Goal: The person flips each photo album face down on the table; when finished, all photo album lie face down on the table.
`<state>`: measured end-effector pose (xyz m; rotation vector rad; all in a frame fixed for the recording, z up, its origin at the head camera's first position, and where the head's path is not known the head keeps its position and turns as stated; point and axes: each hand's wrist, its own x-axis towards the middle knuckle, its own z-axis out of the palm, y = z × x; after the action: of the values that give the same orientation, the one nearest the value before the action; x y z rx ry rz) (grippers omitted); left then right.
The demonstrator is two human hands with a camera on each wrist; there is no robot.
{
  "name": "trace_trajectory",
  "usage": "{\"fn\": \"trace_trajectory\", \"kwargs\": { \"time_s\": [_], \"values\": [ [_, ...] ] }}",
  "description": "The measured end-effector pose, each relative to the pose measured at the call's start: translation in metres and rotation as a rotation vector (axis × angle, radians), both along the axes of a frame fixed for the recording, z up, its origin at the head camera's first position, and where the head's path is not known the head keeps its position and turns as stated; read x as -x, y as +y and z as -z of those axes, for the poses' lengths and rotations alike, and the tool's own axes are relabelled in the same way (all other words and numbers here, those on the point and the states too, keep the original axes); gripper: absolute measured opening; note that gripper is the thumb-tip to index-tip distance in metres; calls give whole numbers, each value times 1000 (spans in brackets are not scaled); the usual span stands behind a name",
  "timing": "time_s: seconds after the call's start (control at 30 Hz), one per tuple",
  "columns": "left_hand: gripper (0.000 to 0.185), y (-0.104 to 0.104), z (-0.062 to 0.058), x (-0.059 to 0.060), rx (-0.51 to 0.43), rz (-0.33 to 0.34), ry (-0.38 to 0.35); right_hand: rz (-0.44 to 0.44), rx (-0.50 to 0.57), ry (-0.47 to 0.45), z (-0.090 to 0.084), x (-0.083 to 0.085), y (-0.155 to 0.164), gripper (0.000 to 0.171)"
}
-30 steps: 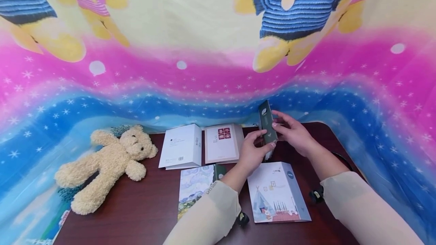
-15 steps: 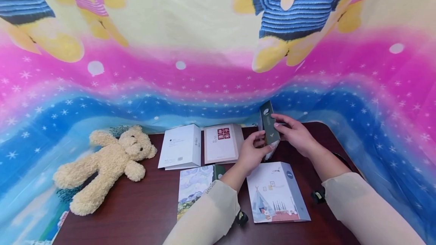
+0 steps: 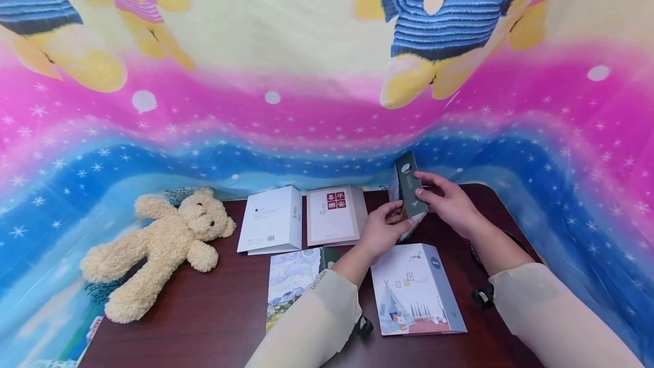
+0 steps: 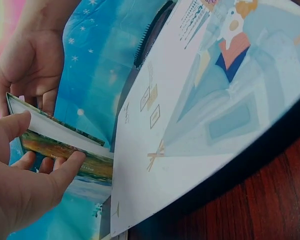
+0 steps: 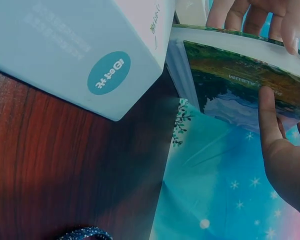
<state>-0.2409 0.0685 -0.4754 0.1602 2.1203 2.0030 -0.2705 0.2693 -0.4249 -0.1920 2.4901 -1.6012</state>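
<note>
A photo album with a dark green spine point(image 3: 411, 192) stands upright at the back right of the table, between both hands. My left hand point(image 3: 380, 231) holds its near lower corner, thumb at the spine and fingers on the painted cover. From the right, my right hand point(image 3: 452, 200) grips the spine side with thumb and fingertips. In the right wrist view, a finger of the right hand point(image 5: 290, 165) lies on the painted cover point(image 5: 230, 82), lettered ALBUM. White page edges point(image 4: 65, 127) show between the covers in the left wrist view.
A white tent-picture album point(image 3: 416, 294) stands just in front of the hands. Further left are a white album point(image 3: 271, 220), a pinkish album point(image 3: 332, 217) and a painted album point(image 3: 293, 277), partly behind the left sleeve. A teddy bear point(image 3: 168, 249) lies at the left. A printed cloth point(image 3: 317, 84) hangs behind.
The green-spined album has shifted slightly right and turned so more of its spine and left cover show. The right hand moved a little right with it; the left hand stayed nearly in place.
</note>
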Motion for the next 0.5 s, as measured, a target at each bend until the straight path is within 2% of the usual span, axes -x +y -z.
{"fn": "trace_trajectory", "kwargs": {
  "time_s": [0.2, 0.5],
  "values": [
    [59, -2, -1, -1, 43, 49, -4, 33, 11, 5, 4, 1, 2, 63],
    [59, -4, 0, -1, 118, 82, 10, 48, 57, -23, 7, -1, 5, 61]
  ]
}}
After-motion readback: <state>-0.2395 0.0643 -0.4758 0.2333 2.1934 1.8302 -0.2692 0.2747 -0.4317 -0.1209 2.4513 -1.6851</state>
